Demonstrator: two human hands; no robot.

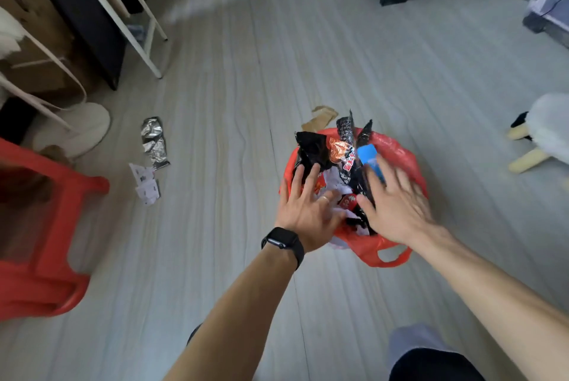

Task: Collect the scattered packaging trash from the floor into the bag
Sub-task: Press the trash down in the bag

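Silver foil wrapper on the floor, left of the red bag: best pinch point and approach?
Pinch a raised crease at the far half of the silver foil wrapper from above, likely with the nearer left hand. It lies flat on the floor, so edges give little to catch; its near end borders white paper scraps.

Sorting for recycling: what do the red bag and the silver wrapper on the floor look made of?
Red bag: probably thin plastic film with a glossy finish; it is wrinkled, slightly translucent, and has a cut-out loop handle. Silver wrapper: likely metallised foil-like film; it is crumpled, with bright mirror-like creases.
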